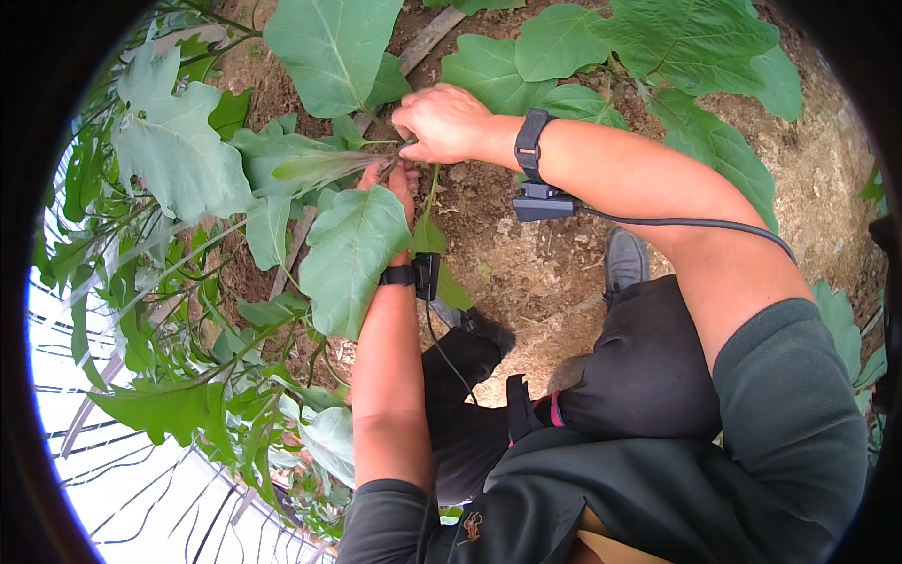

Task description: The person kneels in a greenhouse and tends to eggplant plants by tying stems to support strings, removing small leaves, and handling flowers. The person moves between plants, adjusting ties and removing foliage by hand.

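Note:
Both my hands meet at the stem of a broad-leaved plant, which looks like an eggplant, at upper centre. My right hand [442, 123] reaches in from the right, its thumb and fingers closed on the stem. Just below it, my left hand [397, 180] comes up from beneath, fingers bent around the same stem; leaves partly cover it. The young purplish-green top leaves [324, 168] point left from between my fingers. A large leaf [356, 261] hangs over my left wrist. Thin pale strands, perhaps twine, run down to the left.
More leafy plants [169, 405] crowd the left side. Large leaves [493, 74] of another plant spread above my right forearm. Brown soil [535, 275] lies between the plants and my shoes [626, 257]. Wrist-strapped devices [544, 204] trail black cables along both arms.

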A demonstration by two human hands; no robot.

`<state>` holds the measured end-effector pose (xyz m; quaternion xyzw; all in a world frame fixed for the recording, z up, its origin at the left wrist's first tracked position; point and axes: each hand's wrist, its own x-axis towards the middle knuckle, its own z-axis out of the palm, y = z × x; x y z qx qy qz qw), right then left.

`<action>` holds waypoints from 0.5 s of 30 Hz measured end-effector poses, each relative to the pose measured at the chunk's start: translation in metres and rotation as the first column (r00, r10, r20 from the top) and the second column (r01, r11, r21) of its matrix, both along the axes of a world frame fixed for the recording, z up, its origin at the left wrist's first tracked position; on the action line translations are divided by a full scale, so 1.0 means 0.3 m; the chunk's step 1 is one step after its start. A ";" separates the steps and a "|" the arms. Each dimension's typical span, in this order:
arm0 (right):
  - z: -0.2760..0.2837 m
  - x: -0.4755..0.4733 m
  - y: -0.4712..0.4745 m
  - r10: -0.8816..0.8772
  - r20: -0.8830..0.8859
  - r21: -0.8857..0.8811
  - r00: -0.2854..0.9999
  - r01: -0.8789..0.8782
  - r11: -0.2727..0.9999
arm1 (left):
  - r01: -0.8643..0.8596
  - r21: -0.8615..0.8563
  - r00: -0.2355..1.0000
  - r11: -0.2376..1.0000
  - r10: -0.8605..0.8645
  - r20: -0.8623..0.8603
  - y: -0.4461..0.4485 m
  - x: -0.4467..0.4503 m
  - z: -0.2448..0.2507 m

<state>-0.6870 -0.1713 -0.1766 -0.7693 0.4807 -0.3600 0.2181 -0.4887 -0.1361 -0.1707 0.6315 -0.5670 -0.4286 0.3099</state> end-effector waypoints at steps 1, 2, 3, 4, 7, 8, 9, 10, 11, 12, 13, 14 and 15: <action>0.013 -0.005 0.006 0.040 0.000 0.078 0.999 -0.040 0.996 | -0.010 -0.025 1.000 1.000 0.010 -0.008 0.005 -0.008 -0.009; 0.026 -0.007 0.010 0.082 -0.006 0.181 0.997 -0.080 0.980 | -0.038 -0.025 0.999 0.999 0.038 -0.011 0.009 -0.013 -0.018; 0.039 -0.006 0.013 0.128 0.001 0.270 0.992 -0.123 0.955 | -0.056 -0.034 0.998 0.998 0.055 -0.033 0.013 -0.015 -0.026; 0.050 -0.005 0.015 0.148 -0.008 0.296 0.989 -0.139 0.945 | -0.054 -0.043 0.998 0.998 0.053 -0.027 0.016 -0.017 -0.033; 0.068 0.006 0.021 0.177 0.001 0.310 0.984 -0.169 0.936 | -0.002 -0.053 1.000 0.999 0.001 -0.026 0.030 -0.027 -0.042; 0.069 0.012 0.022 0.162 0.009 0.299 0.987 -0.157 0.941 | 0.023 -0.025 1.000 0.999 -0.023 0.000 0.037 -0.035 -0.040; 0.069 0.016 0.021 0.151 -0.001 0.313 0.989 -0.143 0.939 | 0.048 0.005 0.999 0.999 -0.048 0.026 0.043 -0.043 -0.036; 0.068 0.021 0.020 0.133 0.009 0.299 0.991 -0.130 0.945 | -0.019 -0.052 1.000 0.998 0.018 -0.020 0.063 -0.069 -0.043; 0.067 0.027 0.017 0.120 0.000 0.310 0.993 -0.114 0.944 | 0.024 -0.157 0.994 0.987 -0.006 0.112 0.074 -0.079 -0.034; 0.066 0.031 0.014 0.107 -0.023 0.332 0.994 -0.094 0.938 | 0.071 -0.218 0.971 0.973 -0.017 0.238 0.086 -0.088 -0.022; 0.066 0.036 0.011 0.098 -0.015 0.342 0.995 -0.087 0.936 | 0.124 -0.257 0.934 0.958 -0.026 0.356 0.095 -0.091 -0.003; 0.066 0.040 0.007 0.089 -0.020 0.366 0.996 -0.076 0.927 | 0.229 -0.227 0.834 0.947 -0.071 0.547 0.098 -0.084 0.024; 0.068 0.044 0.003 0.084 -0.021 0.390 0.996 -0.069 0.918 | 0.269 -0.232 0.811 0.935 -0.090 0.578 0.104 -0.087 0.045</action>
